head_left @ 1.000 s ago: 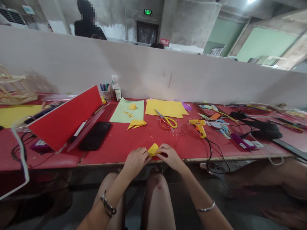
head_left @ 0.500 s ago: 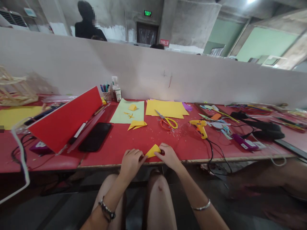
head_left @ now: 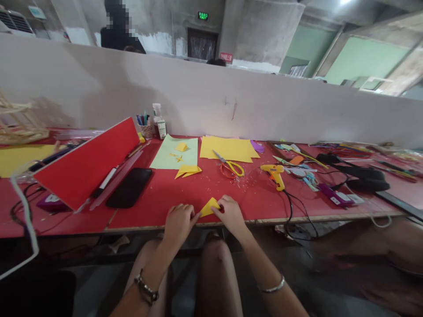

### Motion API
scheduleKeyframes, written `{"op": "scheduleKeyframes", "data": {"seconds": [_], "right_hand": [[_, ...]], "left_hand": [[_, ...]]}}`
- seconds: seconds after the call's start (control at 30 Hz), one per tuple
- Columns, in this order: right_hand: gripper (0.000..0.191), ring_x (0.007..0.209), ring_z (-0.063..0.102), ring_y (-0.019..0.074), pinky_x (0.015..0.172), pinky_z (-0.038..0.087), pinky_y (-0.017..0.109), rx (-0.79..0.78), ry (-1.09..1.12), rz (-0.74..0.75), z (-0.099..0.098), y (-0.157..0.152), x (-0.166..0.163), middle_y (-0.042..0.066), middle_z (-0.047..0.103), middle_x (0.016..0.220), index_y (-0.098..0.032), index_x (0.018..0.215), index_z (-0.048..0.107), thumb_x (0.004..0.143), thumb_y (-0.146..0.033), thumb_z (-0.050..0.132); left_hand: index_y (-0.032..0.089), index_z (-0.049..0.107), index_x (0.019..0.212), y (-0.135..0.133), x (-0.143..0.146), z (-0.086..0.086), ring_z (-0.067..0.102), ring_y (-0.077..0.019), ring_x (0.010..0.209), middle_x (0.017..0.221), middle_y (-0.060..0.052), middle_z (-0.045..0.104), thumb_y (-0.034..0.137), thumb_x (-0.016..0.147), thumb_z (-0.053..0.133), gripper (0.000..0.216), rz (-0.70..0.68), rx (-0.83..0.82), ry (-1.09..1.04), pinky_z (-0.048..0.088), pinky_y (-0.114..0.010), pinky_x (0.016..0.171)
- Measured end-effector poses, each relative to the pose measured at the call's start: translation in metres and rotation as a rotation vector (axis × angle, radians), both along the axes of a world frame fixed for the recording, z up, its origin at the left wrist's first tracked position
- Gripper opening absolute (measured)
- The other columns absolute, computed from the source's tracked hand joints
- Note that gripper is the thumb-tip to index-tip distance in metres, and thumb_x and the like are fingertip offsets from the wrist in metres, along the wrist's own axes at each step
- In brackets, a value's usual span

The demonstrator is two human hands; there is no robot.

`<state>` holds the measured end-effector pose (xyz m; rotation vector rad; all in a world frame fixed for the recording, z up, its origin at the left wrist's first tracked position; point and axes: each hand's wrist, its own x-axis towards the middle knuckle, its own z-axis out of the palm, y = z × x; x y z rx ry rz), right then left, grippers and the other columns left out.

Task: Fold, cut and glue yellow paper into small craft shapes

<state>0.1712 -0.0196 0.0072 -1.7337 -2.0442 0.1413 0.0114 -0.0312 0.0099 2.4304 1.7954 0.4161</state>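
A small folded piece of yellow paper (head_left: 209,208) rests at the front edge of the red table (head_left: 158,215), between my two hands. My left hand (head_left: 180,220) pinches its left corner between thumb and fingers. On the other side, my right hand (head_left: 229,213) has its thumb and fingers closed on the right edge. Farther back lie more folded yellow pieces (head_left: 189,171). Behind these, a pale green sheet (head_left: 161,158) carries another folded yellow piece (head_left: 181,146) and a few thin yellow scraps (head_left: 179,158).
Yellow-handled scissors (head_left: 235,168) lie by a stack of yellow sheets (head_left: 228,149). A yellow glue gun (head_left: 274,174) with a trailing cord is to the right. On the left are a black phone (head_left: 130,188) and a leaning red board (head_left: 89,165). Another person's limbs (head_left: 370,246) show at right.
The view has shifted slightly. Both hands keep their hold on the small yellow paper, which looks much the same.
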Motion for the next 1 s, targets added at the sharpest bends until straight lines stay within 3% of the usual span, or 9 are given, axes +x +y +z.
{"op": "scheduleKeyframes", "data": {"seconds": [0.33,0.5,0.7,0.9,1.0], "right_hand": [[0.028,0.069,0.046,0.0151,0.058,0.028,0.026,0.011,-0.103,-0.069,0.000,0.002,0.001,0.001,0.051,0.070,-0.018,0.057,0.050,0.075,-0.039,0.049],[0.030,0.068,0.045,0.0143,0.057,0.028,0.025,-0.007,-0.108,-0.043,0.001,0.006,0.003,0.001,0.050,0.068,-0.018,0.054,0.049,0.073,-0.040,0.052],[0.027,0.067,0.044,0.0153,0.058,0.030,0.026,0.042,-0.114,-0.043,-0.001,0.008,0.006,0.001,0.048,0.067,-0.019,0.055,0.047,0.071,-0.039,0.055],[0.018,0.066,0.043,0.0147,0.059,0.034,0.025,0.086,-0.038,0.051,-0.003,0.015,0.023,0.001,0.046,0.067,-0.019,0.059,0.046,0.073,-0.027,0.053],[0.015,0.062,0.044,0.0136,0.059,0.036,0.025,0.143,0.096,0.058,-0.002,0.013,0.026,0.001,0.046,0.064,-0.019,0.062,0.046,0.077,-0.020,0.042]], "left_hand": [[0.019,0.054,0.073,0.014,-0.012,-0.005,0.048,-0.0166,0.083,0.090,-0.002,0.051,0.034,0.075,0.051,0.015,-0.142,-0.036,-0.070,0.038,-0.028,0.069],[0.027,0.054,0.097,0.019,-0.020,-0.006,0.043,-0.0180,0.098,0.114,-0.002,0.045,0.028,0.077,0.049,0.020,-0.289,-0.044,-0.110,0.038,-0.032,0.078],[0.038,0.053,0.105,0.023,-0.028,-0.006,0.041,-0.0180,0.103,0.116,0.000,0.047,0.028,0.082,0.040,0.029,-0.459,-0.049,-0.090,0.036,-0.033,0.084],[0.039,0.051,0.107,0.024,-0.029,-0.007,0.040,-0.0183,0.104,0.118,0.001,0.046,0.028,0.082,0.040,0.030,-0.450,-0.052,-0.072,0.036,-0.034,0.084],[0.040,0.050,0.108,0.024,-0.029,-0.008,0.040,-0.0186,0.104,0.119,0.000,0.046,0.027,0.081,0.041,0.031,-0.446,-0.060,-0.069,0.036,-0.035,0.085]]}}
